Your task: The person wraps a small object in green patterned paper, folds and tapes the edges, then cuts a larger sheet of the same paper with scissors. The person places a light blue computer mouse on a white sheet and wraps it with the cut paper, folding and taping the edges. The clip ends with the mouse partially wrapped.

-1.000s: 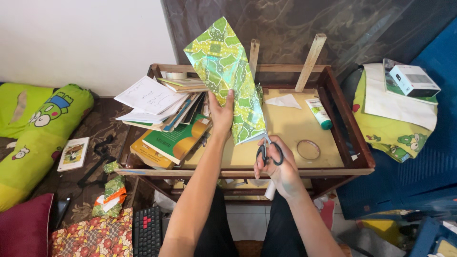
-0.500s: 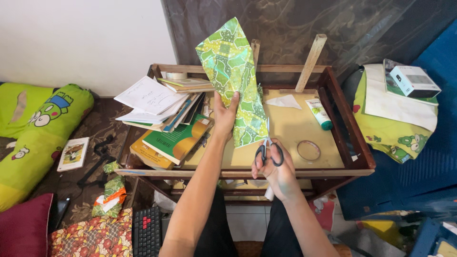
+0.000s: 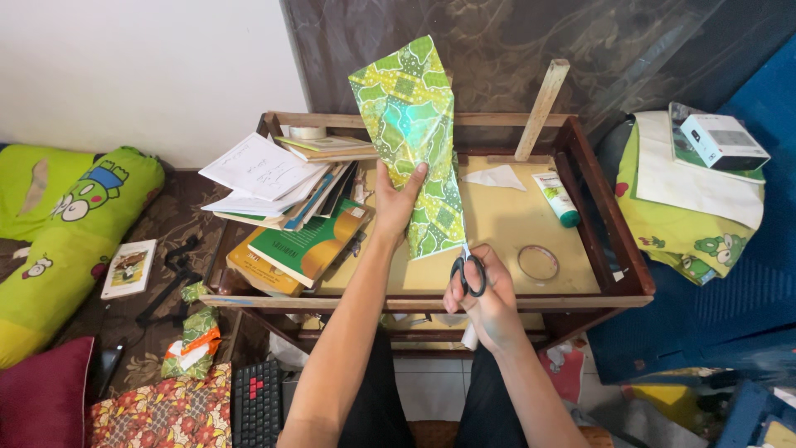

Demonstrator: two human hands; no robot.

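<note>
A sheet of green wrapping paper (image 3: 412, 141), patterned with yellow and darker green patches and glossy in the middle, stands nearly upright above the counter (image 3: 497, 224), folded or curled along its length. Its upper end rises past the counter's back rail; its lower edge hangs just above the yellow surface. The left hand (image 3: 396, 203) grips it at the lower left edge. Black-handled scissors (image 3: 468, 272) sit in the right hand (image 3: 485, 303), blades pointing up and meeting the paper's lower right corner.
</note>
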